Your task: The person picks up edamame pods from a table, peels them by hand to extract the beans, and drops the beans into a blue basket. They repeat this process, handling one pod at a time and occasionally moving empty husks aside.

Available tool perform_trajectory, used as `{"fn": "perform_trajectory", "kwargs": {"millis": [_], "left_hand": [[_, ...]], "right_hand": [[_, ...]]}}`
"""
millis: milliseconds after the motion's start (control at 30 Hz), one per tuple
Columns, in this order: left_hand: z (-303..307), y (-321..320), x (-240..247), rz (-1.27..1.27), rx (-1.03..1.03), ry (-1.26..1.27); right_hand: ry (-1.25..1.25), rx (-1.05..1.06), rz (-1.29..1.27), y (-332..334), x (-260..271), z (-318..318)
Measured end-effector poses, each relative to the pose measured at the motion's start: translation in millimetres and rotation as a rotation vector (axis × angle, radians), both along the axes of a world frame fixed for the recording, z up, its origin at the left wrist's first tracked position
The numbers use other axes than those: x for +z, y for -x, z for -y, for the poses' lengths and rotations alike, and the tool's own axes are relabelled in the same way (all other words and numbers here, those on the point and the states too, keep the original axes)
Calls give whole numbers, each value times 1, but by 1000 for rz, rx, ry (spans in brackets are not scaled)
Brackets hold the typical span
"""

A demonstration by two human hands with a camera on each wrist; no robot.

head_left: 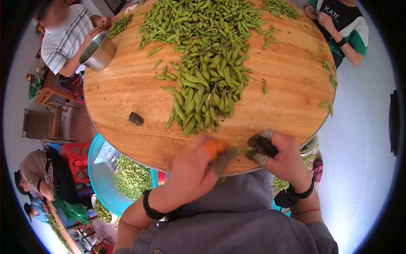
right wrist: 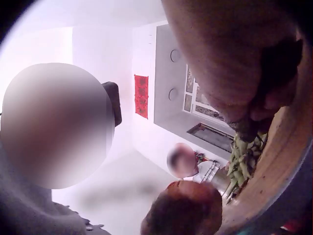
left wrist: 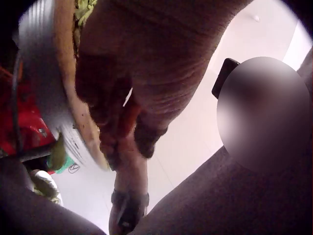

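In the head view, my left hand [head_left: 190,169] is blurred, its fingers curled at the table's near edge. Orange material [head_left: 213,147] shows at its fingers; whether it is a covering or a held thing I cannot tell. A thin green pod [head_left: 245,149] spans the small gap between both hands' fingertips, pinched at each end. My right hand [head_left: 289,158] has grey wraps and dark material on its fingers. The left wrist view shows the left hand [left wrist: 151,63] bent with thumb and fingers close together; shadow hides the pod there. A large heap of green pods [head_left: 207,63] lies beyond the hands.
A dark lump [head_left: 135,118] lies left on the round table [head_left: 131,93]. Below its left edge stands a turquoise basket [head_left: 98,169] with more pods. A person holds a metal pot [head_left: 99,53] at upper left; another sits at upper right. Loose pods lie near the right rim.
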State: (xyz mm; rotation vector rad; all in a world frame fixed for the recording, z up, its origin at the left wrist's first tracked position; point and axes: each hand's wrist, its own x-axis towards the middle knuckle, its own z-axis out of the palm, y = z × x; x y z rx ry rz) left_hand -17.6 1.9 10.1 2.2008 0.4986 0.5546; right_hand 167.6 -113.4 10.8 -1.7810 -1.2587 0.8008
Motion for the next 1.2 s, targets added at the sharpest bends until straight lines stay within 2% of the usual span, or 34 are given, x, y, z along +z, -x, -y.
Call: {"fn": "perform_trajectory", "kwargs": {"millis": [33,100,133,233,300,333,400,500,733,833,900,933,1000,1033,1100,1133,1200], "left_hand": [[-1,-3,-1,-11,1,-2],[-2,-7,-6,-292,-42,211],[-1,-7,-7,-298,-44,207],[1,-7,-7,-214,-179,314],[1,-2,-10,9,-37,772],[0,-2,-9,2,-42,765],[2,-2,-10,38,48,799],[4,-2,-15,143,-8,876],[7,2,-20,145,-21,779],[7,6,-24,111,-24,641],[6,9,-30,168,-19,403],[5,10,-29,170,-20,406],[0,9,-22,112,-61,-33],[0,12,-16,115,-61,-33],[-1,19,-4,-5,-49,867],[-5,21,-8,-2,-48,863],[-11,24,-21,368,-317,1631]], "right_hand": [[-2,1,-11,1,-1,1],[-117,132,78,4,-4,2],[-121,128,72,6,-5,3],[-178,37,9,10,-5,3],[-148,-29,55,13,0,5],[-155,-36,51,14,-1,6],[-71,68,-181,15,-1,10],[-128,95,-128,17,0,8],[-161,123,-101,27,-4,2],[-127,140,-134,30,-1,1],[-96,136,-129,32,-2,0],[-93,135,-127,33,-5,-1],[-180,166,-185,33,-14,-5],[-180,167,-183,32,-8,-7],[187,184,-835,29,12,-9],[184,187,-831,30,18,-10],[288,135,-1164,33,25,-12]]}}
